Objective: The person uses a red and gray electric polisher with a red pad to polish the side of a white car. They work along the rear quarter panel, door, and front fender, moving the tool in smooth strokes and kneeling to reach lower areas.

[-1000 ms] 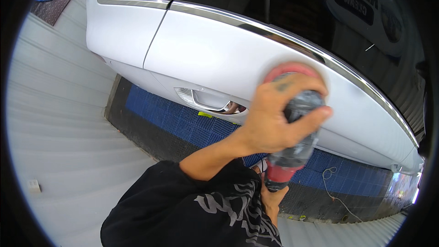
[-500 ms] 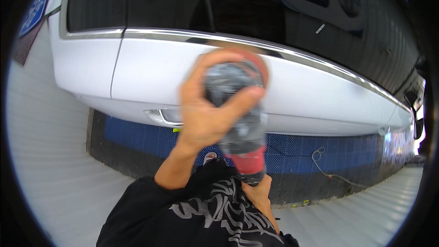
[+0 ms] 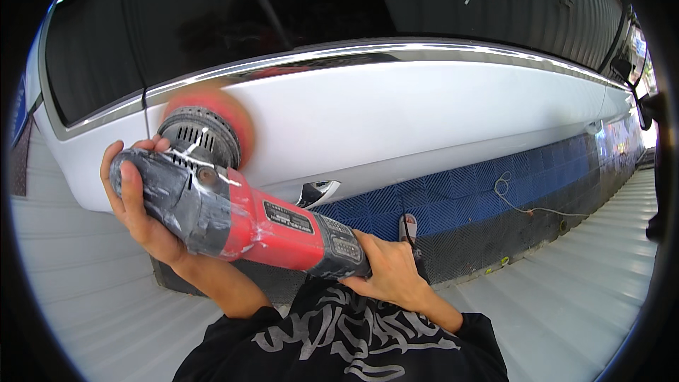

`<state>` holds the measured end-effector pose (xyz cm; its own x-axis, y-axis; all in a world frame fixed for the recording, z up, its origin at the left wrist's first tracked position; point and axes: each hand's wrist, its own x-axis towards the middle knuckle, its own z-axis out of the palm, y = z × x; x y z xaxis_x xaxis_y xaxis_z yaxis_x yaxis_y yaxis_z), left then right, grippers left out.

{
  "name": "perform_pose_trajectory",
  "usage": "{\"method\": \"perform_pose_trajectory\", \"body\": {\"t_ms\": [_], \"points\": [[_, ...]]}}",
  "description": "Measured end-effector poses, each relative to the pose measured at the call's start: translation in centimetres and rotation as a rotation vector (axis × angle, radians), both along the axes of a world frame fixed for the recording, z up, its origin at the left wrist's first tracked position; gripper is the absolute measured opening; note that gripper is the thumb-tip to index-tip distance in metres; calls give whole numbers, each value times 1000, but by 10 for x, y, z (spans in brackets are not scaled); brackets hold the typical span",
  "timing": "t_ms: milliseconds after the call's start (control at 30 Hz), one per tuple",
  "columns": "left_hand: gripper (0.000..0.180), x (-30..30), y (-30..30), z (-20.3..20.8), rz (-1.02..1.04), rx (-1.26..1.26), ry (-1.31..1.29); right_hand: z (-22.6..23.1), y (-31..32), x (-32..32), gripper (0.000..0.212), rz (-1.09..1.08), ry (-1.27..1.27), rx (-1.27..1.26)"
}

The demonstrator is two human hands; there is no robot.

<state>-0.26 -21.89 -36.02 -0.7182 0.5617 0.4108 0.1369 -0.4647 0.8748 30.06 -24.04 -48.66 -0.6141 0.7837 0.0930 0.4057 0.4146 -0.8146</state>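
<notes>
A red and black car polisher lies across the view, smeared with white residue. Its round orange-red pad looks blurred and rests against the white car door, just below the chrome window trim. My left hand wraps round the black head of the polisher, fingers curled over its end. At the other end, my right hand grips the black rear of the body. A chrome door handle shows just beyond the tool, partly hidden by it.
Dark car windows run along the top. Below the door lies blue and black floor matting, with a thin hose or cord on it to the right. A sandalled foot stands beneath me, and pale corrugated panels curve round the near side.
The polisher's head has swung left along the door, and my left hand went with it. The tool now lies slanted and the view has shifted; my right hand still holds the rear end.
</notes>
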Motion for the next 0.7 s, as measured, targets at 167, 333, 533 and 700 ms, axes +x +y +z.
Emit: {"method": "perform_pose_trajectory", "body": {"t_ms": [167, 333, 533, 700], "points": [[47, 49, 10, -15, -9, -16, 14, -24, 5, 36, 63, -8, -65, -88], [40, 133, 38, -30, -37, 27, -17, -42, 37, 114, 53, -2, -31, -67], [36, 253, 88, -35, -29, -28, 37, -62, 82, 222, 49, -61, -25, -29], [38, 339, 128, -36, -164, -57, 67, -82, 89, 301, 52, -200, 55, -160]]}}
